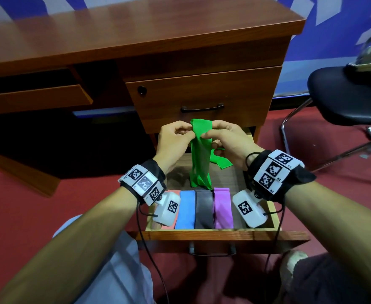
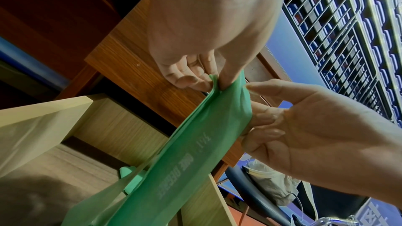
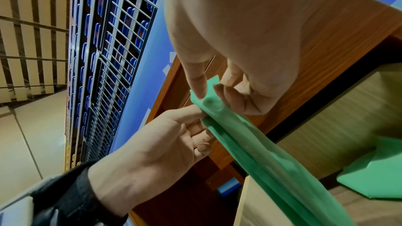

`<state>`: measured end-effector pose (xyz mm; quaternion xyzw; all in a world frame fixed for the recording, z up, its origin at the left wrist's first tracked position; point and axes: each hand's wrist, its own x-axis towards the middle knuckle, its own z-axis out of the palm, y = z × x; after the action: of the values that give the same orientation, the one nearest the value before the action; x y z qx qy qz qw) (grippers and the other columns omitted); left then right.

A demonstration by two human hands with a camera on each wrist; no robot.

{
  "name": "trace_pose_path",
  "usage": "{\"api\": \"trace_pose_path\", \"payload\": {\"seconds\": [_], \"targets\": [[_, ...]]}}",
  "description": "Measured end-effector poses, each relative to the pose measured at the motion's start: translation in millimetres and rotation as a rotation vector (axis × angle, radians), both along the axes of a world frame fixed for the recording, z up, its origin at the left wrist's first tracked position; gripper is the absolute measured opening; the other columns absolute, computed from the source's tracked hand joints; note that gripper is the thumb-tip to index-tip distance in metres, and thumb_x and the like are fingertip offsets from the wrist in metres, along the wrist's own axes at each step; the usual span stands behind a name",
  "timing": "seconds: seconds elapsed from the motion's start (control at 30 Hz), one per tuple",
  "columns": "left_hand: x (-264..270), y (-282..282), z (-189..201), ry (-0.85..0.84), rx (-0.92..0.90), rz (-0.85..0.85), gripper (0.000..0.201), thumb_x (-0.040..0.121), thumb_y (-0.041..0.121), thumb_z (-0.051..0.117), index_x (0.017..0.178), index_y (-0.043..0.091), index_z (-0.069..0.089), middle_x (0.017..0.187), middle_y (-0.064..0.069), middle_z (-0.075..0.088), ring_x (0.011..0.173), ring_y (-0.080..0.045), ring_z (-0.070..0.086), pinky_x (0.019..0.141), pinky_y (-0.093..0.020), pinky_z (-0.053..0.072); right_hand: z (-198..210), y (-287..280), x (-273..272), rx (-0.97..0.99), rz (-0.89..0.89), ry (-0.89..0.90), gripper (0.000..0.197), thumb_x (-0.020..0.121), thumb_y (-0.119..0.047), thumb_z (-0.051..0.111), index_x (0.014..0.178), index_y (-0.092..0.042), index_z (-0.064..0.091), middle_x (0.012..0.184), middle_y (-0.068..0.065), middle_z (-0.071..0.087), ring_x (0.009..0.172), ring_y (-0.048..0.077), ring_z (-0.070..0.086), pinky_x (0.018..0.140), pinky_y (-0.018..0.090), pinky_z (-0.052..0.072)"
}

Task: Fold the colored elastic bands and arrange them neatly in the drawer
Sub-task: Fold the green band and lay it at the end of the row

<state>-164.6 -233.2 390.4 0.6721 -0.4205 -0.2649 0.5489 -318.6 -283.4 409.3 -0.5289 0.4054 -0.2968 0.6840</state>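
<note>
Here, left hand (image 1: pixel 173 139) and right hand (image 1: pixel 228 139) both pinching the top of a long green elastic band (image 1: pixel 199 159), hanging into the open wooden drawer (image 1: pixel 221 235), above folded blue (image 1: pixel 186 209), grey (image 1: pixel 204 209) and purple bands (image 1: pixel 223 209).

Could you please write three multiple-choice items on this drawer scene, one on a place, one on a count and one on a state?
1. Where does the folded purple elastic band lie?
A. on the desk top
B. in the open wooden drawer, at the right end of the row
C. on the black chair

2. How many folded bands lie in the row at the drawer's front?
A. two
B. six
C. four

3. What state is the long green elastic band in?
A. held up by both hands, its lower end reaching the drawer floor
B. folded flat in the row
C. lying on the red carpet

Answers: 1 B, it lies right of the dark grey band. 2 C, a red band, a blue band, grey and purple. 3 A, the left hand and right hand pinch its top.
</note>
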Motion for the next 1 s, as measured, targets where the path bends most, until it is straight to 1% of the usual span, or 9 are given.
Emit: {"api": "trace_pose_path", "payload": {"seconds": [0.2,0.3,0.37,0.47,0.53,0.6,0.73,0.9,1.0], "targets": [[0.9,2.5,2.9,0.007,-0.013,-0.002,0.016,0.08,0.004,0.069,0.086,0.015,0.078,0.088,-0.012,0.076,0.078,-0.011,0.066,0.074,-0.029,0.057,-1.9,1.1,0.8,-0.041,0.058,-0.053,0.008,0.089,-0.016,0.072,0.096,-0.02,0.072,0.083,0.002,0.067,0.055,0.008,0.05,0.052,0.023,0.036],[0.5,3.8,3.7,-0.002,-0.004,0.01,0.013,0.077,0.01,0.07,0.085,0.017,0.079,0.087,-0.012,0.076,0.078,-0.012,0.065,0.077,-0.033,0.058,-3.7,1.9,1.5,-0.115,0.029,-0.042,0.014,0.092,-0.021,0.071,0.103,-0.014,0.073,0.073,-0.003,0.066,0.055,0.009,0.049,0.05,0.023,0.035],[0.1,3.6,3.9,0.002,0.006,0.022,0.011,0.078,0.011,0.072,0.084,0.019,0.079,0.086,-0.01,0.075,0.077,-0.011,0.064,0.075,-0.03,0.056,-4.7,2.6,2.9,-0.194,0.0,-0.017,0.012,0.093,-0.021,0.07,0.101,-0.013,0.074,0.069,-0.003,0.064,0.053,0.009,0.048,0.047,0.022,0.035],[0.5,3.5,5.4,0.018,0.008,0.039,0.007,0.082,0.009,0.075,0.084,0.014,0.078,0.08,-0.005,0.073,0.071,-0.006,0.06,0.067,-0.021,0.051,-3.6,3.5,4.6,-0.292,-0.058,-0.01,0.01,0.096,-0.018,0.066,0.09,-0.012,0.073,0.06,-0.009,0.063,0.045,0.003,0.049,0.044,0.018,0.036],[0.9,4.2,7.9,0.037,0.007,0.057,0.003,0.084,0.008,0.075,0.084,0.009,0.078,0.074,-0.001,0.069,0.058,-0.002,0.055,0.055,-0.016,0.044,-3.3,1.9,5.4,-0.332,-0.116,-0.003,0.015,0.097,-0.014,0.064,0.086,-0.007,0.071,0.053,-0.013,0.061,0.041,-0.003,0.051,0.041,0.012,0.037],[1.8,4.5,9.6,0.074,0.024,0.086,0.004,0.086,0.009,0.074,0.084,0.009,0.077,0.07,0.001,0.068,0.05,-0.001,0.052,0.049,-0.015,0.039,-5.0,-1.8,5.8,-0.349,-0.171,0.039,0.021,0.097,-0.015,0.064,0.078,-0.008,0.069,0.05,-0.013,0.059,0.04,-0.003,0.05,0.042,0.013,0.037],[3.8,4.9,12.8,0.21,0.11,0.11,0.006,0.09,0.011,0.069,0.086,0.013,0.073,0.079,-0.003,0.068,0.06,-0.014,0.061,0.045,-0.022,0.041,-17.9,-15.3,5.1,-0.359,-0.253,0.156,0.032,0.09,-0.025,0.067,0.059,-0.019,0.069,0.054,-0.006,0.06,0.048,0.009,0.054,0.048,0.023,0.039],[-0.8,9.1,20.8,0.421,0.188,0.091,0.004,0.088,0.008,0.065,0.088,0.012,0.067,0.078,-0.006,0.068,0.059,-0.018,0.069,0.05,-0.023,0.045,-20.7,-17.8,1.9,-0.394,-0.247,0.237,0.024,0.088,-0.022,0.068,0.066,-0.017,0.076,0.065,-0.004,0.071,0.051,0.005,0.06,0.051,0.024,0.047],[-3.5,11.5,21.8,0.448,0.21,0.026,0.007,0.088,0.009,0.065,0.094,0.011,0.068,0.091,-0.01,0.075,0.074,-0.025,0.077,0.053,-0.023,0.053,-22.6,-16.2,2.3,-0.456,-0.215,0.293,0.019,0.085,-0.024,0.07,0.069,-0.018,0.078,0.068,-0.003,0.074,0.062,0.01,0.07,0.06,0.03,0.057]]}}
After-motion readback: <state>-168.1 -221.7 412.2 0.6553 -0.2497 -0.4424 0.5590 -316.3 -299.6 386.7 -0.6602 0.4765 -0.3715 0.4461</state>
